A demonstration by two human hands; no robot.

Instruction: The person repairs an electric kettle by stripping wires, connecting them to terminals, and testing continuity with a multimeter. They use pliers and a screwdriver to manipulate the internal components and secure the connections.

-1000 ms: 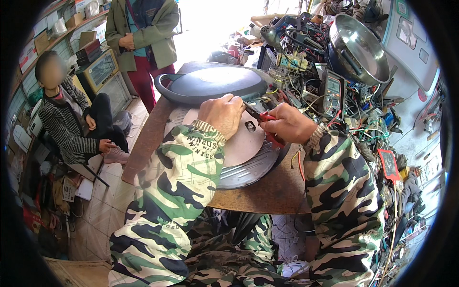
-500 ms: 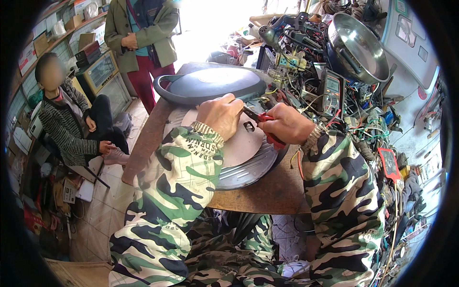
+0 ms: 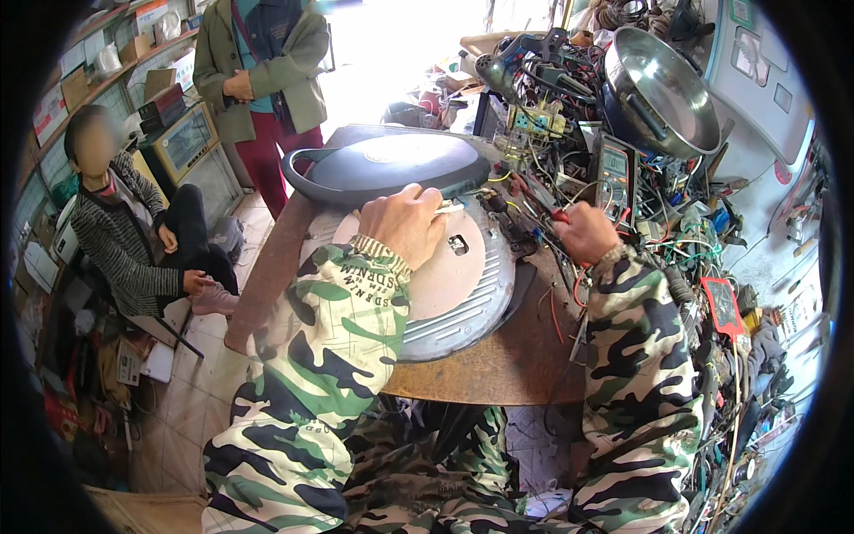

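Observation:
A round appliance base with a ribbed metal rim (image 3: 485,298) lies on the brown table, a pale pink disc (image 3: 445,289) at its centre. Near the disc's right side is a small dark opening (image 3: 458,244). My left hand (image 3: 402,226) rests over the disc, its fingers pinched on a small white wire-like piece (image 3: 452,207). My right hand (image 3: 587,234) is closed at the edge of the clutter, with red-handled pliers (image 3: 560,216) in it; mostly the red grip shows. Behind my left hand sits a dark oval lid (image 3: 400,163) with a loop handle.
Tangled wires, tools and parts heap up on the right, with a multimeter (image 3: 614,169) and a steel pan (image 3: 663,93). Loose wires (image 3: 556,316) lie on the table's right side. One person (image 3: 133,222) sits at left; another (image 3: 267,80) stands behind the table.
My right hand has moved right with the pliers, away from my left hand toward the clutter. My left hand stays over the disc, and the dark opening is now uncovered.

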